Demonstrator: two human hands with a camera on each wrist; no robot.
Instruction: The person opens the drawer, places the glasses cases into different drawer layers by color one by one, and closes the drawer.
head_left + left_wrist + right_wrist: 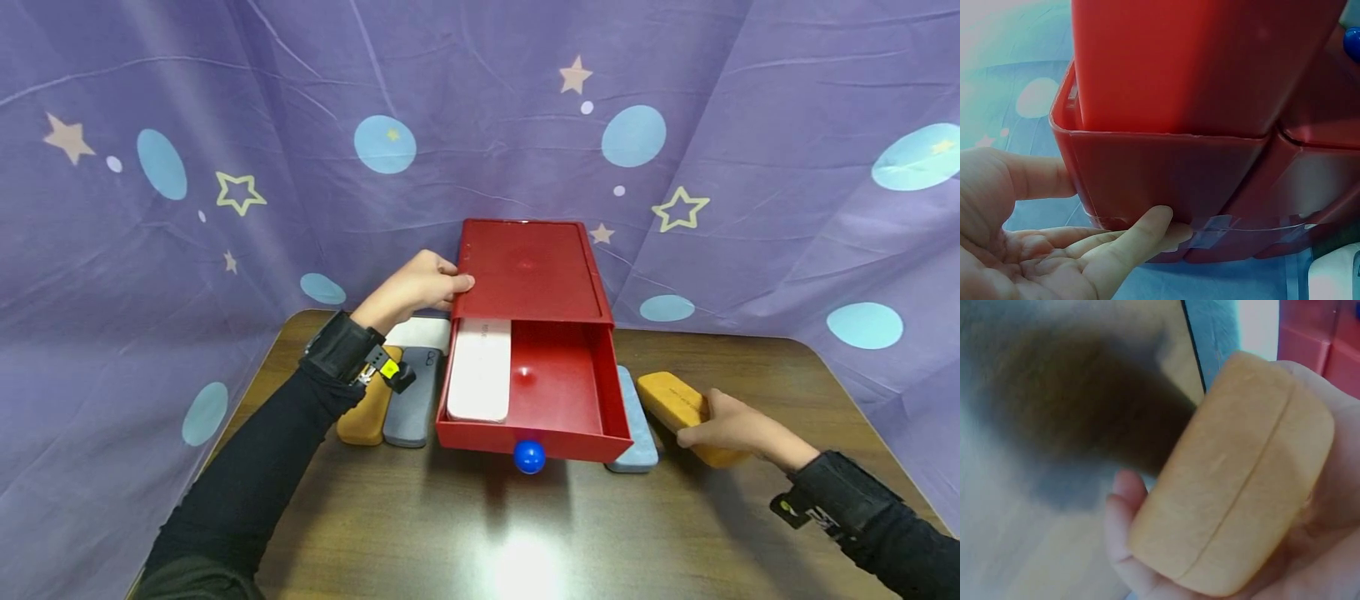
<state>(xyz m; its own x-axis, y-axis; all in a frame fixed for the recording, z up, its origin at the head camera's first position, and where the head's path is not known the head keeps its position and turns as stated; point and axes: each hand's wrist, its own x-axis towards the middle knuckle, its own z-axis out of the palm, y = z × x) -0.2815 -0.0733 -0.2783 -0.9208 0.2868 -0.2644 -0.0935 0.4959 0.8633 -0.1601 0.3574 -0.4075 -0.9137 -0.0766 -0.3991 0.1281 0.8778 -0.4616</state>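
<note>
My left hand [416, 287] rests at nine o'clock of the red drawer box [528, 271], thumb and fingers pressed against its side wall, not curled round it. The drawer [558, 392] stands pulled out, a white case [480, 369] lying in its left half. My right hand [738, 429] grips an orange case [678, 404] at three o'clock of the drawer, seemingly just off the table [480, 525]. A blue-grey case [637, 425] lies between them.
</note>
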